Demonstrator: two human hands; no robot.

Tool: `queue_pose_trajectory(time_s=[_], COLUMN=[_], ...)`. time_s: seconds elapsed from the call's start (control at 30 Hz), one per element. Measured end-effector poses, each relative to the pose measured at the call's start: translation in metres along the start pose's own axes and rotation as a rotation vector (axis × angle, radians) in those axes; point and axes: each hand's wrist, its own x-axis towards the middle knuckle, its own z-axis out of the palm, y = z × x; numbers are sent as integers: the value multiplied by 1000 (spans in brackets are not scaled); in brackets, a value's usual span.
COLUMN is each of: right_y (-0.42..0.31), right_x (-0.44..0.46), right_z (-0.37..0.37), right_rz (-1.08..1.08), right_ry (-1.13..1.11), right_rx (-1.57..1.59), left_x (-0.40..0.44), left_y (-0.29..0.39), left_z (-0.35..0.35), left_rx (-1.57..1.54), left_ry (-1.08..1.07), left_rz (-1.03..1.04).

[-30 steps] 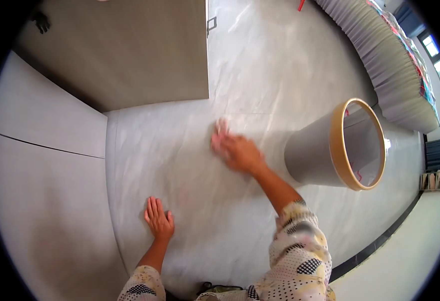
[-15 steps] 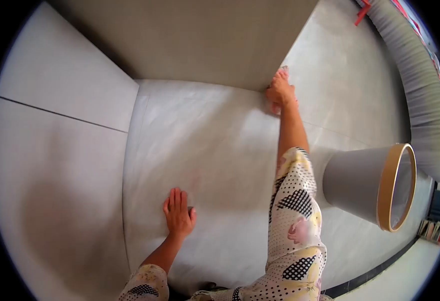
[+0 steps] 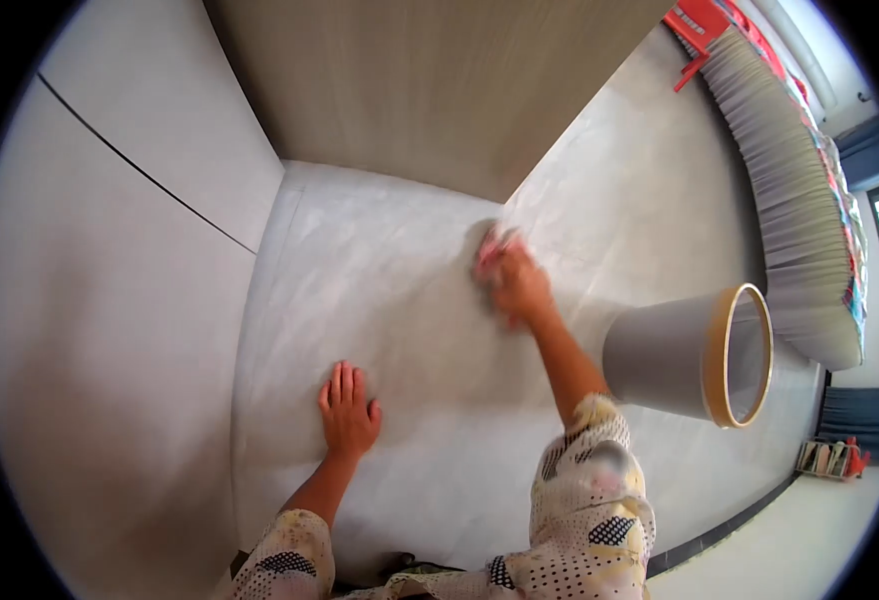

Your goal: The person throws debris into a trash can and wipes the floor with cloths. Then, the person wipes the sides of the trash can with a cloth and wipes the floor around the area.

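Note:
My left hand point(image 3: 350, 412) lies flat on the pale grey floor point(image 3: 359, 250), its fingers stretched forward and nothing in it. Farther ahead and to the right, my right hand point(image 3: 521, 288) presses a pink cloth point(image 3: 490, 252) against the floor. Motion smears the cloth and fingers, so the cloth's exact shape does not show. Just beyond the cloth is the bottom corner of a wood-grain panel point(image 3: 429, 100).
Right of my right forearm stands a grey bin point(image 3: 659, 355) with a tan rim. White cabinet fronts point(image 3: 119, 300) rise at left. A bed with a gathered grey skirt point(image 3: 779, 180), a red stool point(image 3: 697, 30) and a small rack of shoes point(image 3: 827, 458) are at right.
My right hand has moved with the cloth from the panel's corner back toward me and leftward. My left hand stays flat on the floor. The view has shifted, showing more of the room at right.

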Motion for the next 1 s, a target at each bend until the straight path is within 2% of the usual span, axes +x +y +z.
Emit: queue_pose_trajectory(time_s=[0.1, 0.2, 0.23, 0.3, 0.37, 0.47, 0.57, 0.67, 0.77, 0.8, 0.83, 0.87, 1.0], right_y=[-44, -64, -64, -63, -49, -28, -23, -16, -33, -46, -34, -48, -32], right_x=[-49, -48, -38, 0, 39, 77, 81, 71, 16, -7, -21, -37, -55], right_z=[-36, -60, -66, -76, -57, -4, 9, -19, -45, -64, -54, -74, -95], right_rz=[-219, -120, -140, -248, 62, 320, 339, 287, 207, 147, 23, 53, 235], right_ry=[-306, -172, -31, 115, 105, 148, 186, -61, -292, -397, -634, -740, -515], right_rx=[95, 274, 293, 92, 4, -106, -114, -54, -155, -124, -121, 2, 338], left_x=[-1, -2, -3, -3, -1, -2, 2, 2, 2, 0, -1, -2, -1], left_y=[-1, -1, -1, -1, -2, -2, -1, 3, 1, 2, 2, 2, 0], left_z=[-2, 0, 0, -2, -1, -3, -4, -4, -5, -5, -5, -4, -1], left_rx=[18, 14, 7, -2, -8, -22, -8, 3, -1, -8, -9, -7, 6], left_ry=[11, 28, 33, 38, 24, -12, -14, -53, -42, -30, -15, 1, 1], left_rz=[8, 2, 1, 7, 12, 0, -6, -30, -33, -31, -23, -13, -15])
